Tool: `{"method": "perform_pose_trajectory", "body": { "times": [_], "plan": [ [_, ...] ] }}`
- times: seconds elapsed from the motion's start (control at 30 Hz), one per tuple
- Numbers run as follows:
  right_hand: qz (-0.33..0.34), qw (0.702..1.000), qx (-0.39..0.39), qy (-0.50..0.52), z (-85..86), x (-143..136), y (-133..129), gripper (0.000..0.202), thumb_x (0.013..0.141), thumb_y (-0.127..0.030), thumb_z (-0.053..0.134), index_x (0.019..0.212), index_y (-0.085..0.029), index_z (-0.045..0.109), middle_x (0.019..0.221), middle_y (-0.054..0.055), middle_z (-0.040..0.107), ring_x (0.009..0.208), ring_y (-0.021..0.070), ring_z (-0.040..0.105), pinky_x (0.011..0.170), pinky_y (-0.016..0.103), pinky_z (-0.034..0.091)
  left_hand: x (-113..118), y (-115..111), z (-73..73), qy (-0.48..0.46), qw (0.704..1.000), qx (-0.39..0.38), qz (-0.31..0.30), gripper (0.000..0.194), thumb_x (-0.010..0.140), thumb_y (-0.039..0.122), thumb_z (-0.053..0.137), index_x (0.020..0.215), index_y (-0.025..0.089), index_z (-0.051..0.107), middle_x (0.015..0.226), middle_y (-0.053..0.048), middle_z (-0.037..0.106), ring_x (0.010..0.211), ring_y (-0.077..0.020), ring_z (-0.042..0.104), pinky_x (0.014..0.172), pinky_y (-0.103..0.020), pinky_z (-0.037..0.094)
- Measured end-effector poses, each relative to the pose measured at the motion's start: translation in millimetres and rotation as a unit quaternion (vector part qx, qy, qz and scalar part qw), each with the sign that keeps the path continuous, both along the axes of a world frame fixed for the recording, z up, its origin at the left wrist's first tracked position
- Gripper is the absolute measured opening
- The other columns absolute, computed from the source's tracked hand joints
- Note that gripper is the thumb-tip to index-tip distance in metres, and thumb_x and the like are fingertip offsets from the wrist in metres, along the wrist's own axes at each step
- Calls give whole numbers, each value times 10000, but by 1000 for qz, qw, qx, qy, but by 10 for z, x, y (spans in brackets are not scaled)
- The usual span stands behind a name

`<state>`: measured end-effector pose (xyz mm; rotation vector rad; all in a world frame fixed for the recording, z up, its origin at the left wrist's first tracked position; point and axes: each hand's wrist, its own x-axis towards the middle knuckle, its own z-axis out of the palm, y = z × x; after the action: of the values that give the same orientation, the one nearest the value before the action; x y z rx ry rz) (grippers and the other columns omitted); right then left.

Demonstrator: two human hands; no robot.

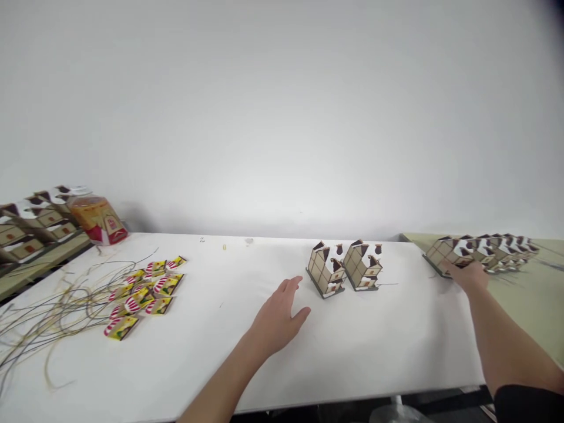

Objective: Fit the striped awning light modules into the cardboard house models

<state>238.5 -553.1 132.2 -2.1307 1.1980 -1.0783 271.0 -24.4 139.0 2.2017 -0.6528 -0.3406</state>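
Observation:
Two small model houses with white-and-brown roofs stand side by side on the white table, a nearer-left house (325, 271) and one just right of it (362, 267). My left hand (279, 317) is just left of them, fingers apart, touching neither and holding nothing. At the right, my right hand (467, 275) is at the lower side of the leftmost house (445, 251) in a row of similar houses. Its fingertips are partly hidden against that house, so the grip is unclear.
Small red, white and yellow pieces (140, 298) with long wires (57, 311) lie on the white table (211, 358) at left. Behind them stands a plastic jug (99, 220), beside more houses (37, 223). A greenish surface (529, 305) adjoins at right.

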Motion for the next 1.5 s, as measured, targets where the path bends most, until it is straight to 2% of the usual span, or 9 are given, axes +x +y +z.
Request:
{"method": "perform_pose_trajectory", "body": {
  "times": [0.3, 0.47, 0.63, 0.73, 0.93, 1.03, 1.17, 1.3, 1.5],
  "plan": [
    [-26, 997, 58, -34, -9, 86, 26, 313, 582, -314, 720, 780, -258, 485, 975, 232, 597, 1158, 459, 515, 945, 594, 344, 87, 28, -171, -13, 999, -29, -2, 514, 914, 441, 406, 1399, 280, 354, 1342, -91, 463, 1180, -256, 502, 933, -426, 474],
    [33, 988, -6, -152, 230, 93, 440, 434, 678, -399, 694, 1024, -201, 524, 1113, 230, 621, 1041, 369, 631, 942, 528, 419, 103, -3, -163, -32, 998, -59, 6, 479, 906, 421, 444, 1358, 271, 401, 1315, -89, 483, 1126, -229, 532, 932, -412, 479],
    [214, 939, -23, -269, 536, 178, 1660, 546, 758, -455, 654, 1210, -219, 456, 1167, 187, 623, 1013, 261, 662, 813, 383, 535, 98, -23, -105, -38, 990, -126, 57, 504, 868, 421, 528, 1334, 266, 414, 1302, -76, 499, 1071, -185, 547, 838, -330, 522],
    [357, 857, 19, -372, 616, 281, 2689, 560, 729, -405, 716, 1184, -189, 471, 1155, 182, 619, 976, 261, 664, 827, 431, 538, 108, 12, -94, -50, 982, -151, 98, 503, 857, 408, 555, 1322, 271, 418, 1283, -62, 523, 1038, -159, 569, 784, -277, 532],
    [539, 792, 111, -266, 273, 684, 4074, 519, 804, -405, 633, 1215, -141, 459, 1186, 180, 612, 1104, 257, 618, 914, 429, 515, 294, 365, -79, -117, 969, -22, 216, 378, 893, 350, 510, 1237, 194, 487, 1149, -67, 609, 876, -108, 625, 769, -225, 538],
    [552, 803, 99, -201, -62, 805, 4189, 572, 824, -414, 609, 1289, -131, 436, 1288, 178, 571, 1172, 245, 581, 1011, 424, 451, 422, 735, 20, -139, 954, 70, 255, 287, 890, 306, 498, 1140, 188, 574, 1062, -72, 639, 891, -160, 621, 863, -312, 513],
    [549, 828, 61, -95, -355, 781, 4043, 574, 817, -440, 602, 1299, -159, 465, 1250, 143, 608, 1107, 259, 606, 978, 441, 455, 523, 1226, 124, -168, 887, 224, 368, 376, 824, 268, 555, 1167, 116, 581, 1239, -218, 541, 1189, -396, 472, 991, -581, 350],
    [545, 835, 56, -51, -413, 744, 3934, 552, 821, -447, 586, 1282, -161, 486, 1182, 131, 641, 1057, 268, 617, 959, 448, 455, 572, 1508, 71, -169, 822, 325, 436, 413, 779, 257, 560, 1145, 66, 588, 1266, -277, 497, 1217, -452, 410, 1013, -642, 230],
    [543, 838, 42, -35, -392, 733, 3935, 540, 835, -435, 555, 1280, -142, 464, 1186, 151, 630, 1096, 281, 599, 956, 450, 451, 625, 1628, -9, -161, 803, 379, 431, 299, 783, 173, 467, 1013, 76, 633, 1138, -241, 577, 1117, -401, 498, 987, -607, 259]
  ]
}}
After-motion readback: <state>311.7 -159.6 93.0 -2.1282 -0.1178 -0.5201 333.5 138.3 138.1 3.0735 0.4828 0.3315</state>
